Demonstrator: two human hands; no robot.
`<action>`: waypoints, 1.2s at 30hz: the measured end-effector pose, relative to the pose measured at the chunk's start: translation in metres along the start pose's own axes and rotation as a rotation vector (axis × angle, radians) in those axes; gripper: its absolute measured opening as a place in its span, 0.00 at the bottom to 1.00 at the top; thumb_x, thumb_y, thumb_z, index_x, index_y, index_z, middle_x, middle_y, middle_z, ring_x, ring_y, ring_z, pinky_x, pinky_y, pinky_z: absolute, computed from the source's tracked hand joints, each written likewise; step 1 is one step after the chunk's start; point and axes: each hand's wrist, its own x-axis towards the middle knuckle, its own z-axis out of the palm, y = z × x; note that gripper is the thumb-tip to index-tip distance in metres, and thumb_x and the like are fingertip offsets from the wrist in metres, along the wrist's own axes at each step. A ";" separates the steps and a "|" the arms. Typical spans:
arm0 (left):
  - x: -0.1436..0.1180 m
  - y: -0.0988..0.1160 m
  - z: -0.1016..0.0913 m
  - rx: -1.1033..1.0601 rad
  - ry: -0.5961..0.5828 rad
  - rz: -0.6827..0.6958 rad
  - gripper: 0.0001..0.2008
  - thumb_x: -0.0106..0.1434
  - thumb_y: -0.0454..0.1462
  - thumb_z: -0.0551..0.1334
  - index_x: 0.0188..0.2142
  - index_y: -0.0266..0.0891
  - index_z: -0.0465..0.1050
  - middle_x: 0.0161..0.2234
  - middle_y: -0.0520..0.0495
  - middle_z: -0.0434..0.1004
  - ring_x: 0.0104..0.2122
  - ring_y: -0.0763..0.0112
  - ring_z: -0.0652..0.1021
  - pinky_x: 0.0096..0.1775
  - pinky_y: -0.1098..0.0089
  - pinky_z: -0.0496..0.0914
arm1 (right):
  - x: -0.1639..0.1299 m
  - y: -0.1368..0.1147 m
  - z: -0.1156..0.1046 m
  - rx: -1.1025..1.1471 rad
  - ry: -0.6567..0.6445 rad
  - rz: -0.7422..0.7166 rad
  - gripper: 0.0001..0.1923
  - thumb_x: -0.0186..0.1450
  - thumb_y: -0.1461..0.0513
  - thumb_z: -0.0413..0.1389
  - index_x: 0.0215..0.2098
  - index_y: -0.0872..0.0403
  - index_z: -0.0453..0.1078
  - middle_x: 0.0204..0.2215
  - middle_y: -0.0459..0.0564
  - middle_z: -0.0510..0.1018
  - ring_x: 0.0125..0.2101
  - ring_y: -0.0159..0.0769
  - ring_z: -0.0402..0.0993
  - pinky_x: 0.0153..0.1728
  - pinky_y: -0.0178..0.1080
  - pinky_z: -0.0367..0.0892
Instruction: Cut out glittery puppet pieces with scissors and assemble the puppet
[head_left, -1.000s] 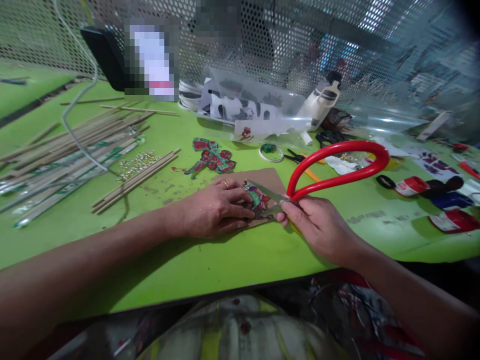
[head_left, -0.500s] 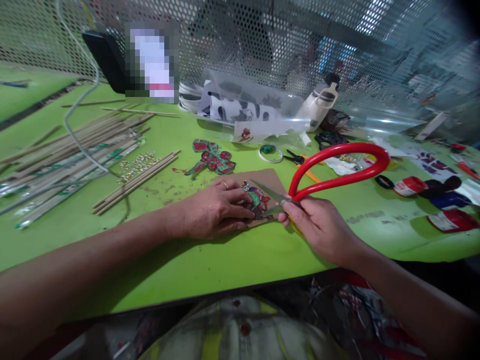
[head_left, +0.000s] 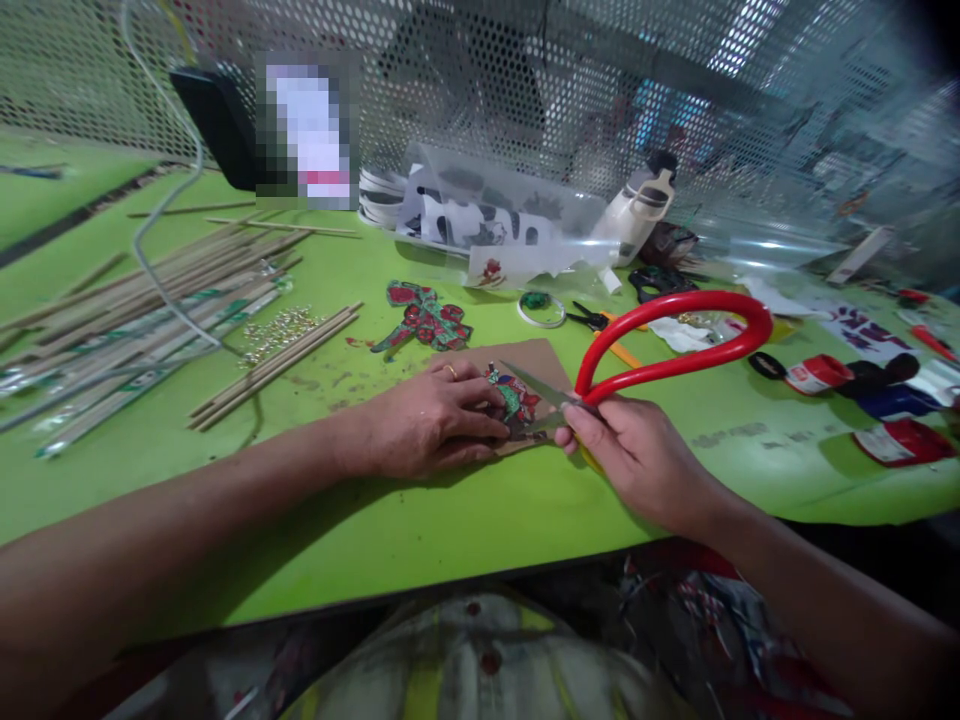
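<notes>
My left hand (head_left: 427,415) lies flat, fingers spread, pressing on a brown cardboard sheet (head_left: 529,362) and the edge of a red-and-green patterned cutout (head_left: 517,400). A ring shows on one finger. My right hand (head_left: 637,455) grips a pair of scissors (head_left: 679,335) with large red loop handles. The pointed blade reaches left over the cardboard, just above the cutout. Part of the cutout is hidden beneath my left fingers. Farther back, another red-and-green patterned piece (head_left: 427,317) rests on the green table (head_left: 420,520).
Bamboo sticks (head_left: 274,367) and small gold beads (head_left: 277,333) lie at left, crossed by a white cable (head_left: 146,225). Behind stand rolled clear plastic (head_left: 510,205) and a white bottle (head_left: 637,210). Black-and-orange pliers (head_left: 600,322) and red-labelled jars (head_left: 817,374) sit at right.
The hands, scissors and cardboard keep almost the same places. The camera view has shifted very slightly.
</notes>
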 end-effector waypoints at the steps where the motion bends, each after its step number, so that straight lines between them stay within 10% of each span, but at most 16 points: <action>1: 0.000 0.000 0.000 0.001 0.001 -0.001 0.13 0.71 0.41 0.60 0.52 0.44 0.79 0.50 0.40 0.76 0.48 0.56 0.73 0.55 0.54 0.66 | 0.000 0.000 0.000 -0.002 0.000 0.000 0.18 0.74 0.59 0.48 0.31 0.56 0.72 0.27 0.52 0.82 0.28 0.35 0.78 0.33 0.37 0.69; 36: 0.001 0.000 -0.001 0.006 0.023 0.019 0.14 0.69 0.41 0.61 0.51 0.43 0.79 0.49 0.38 0.77 0.48 0.55 0.74 0.54 0.53 0.68 | 0.003 -0.006 0.006 -0.088 -0.019 0.042 0.19 0.74 0.57 0.46 0.30 0.56 0.71 0.26 0.54 0.79 0.27 0.39 0.75 0.32 0.41 0.67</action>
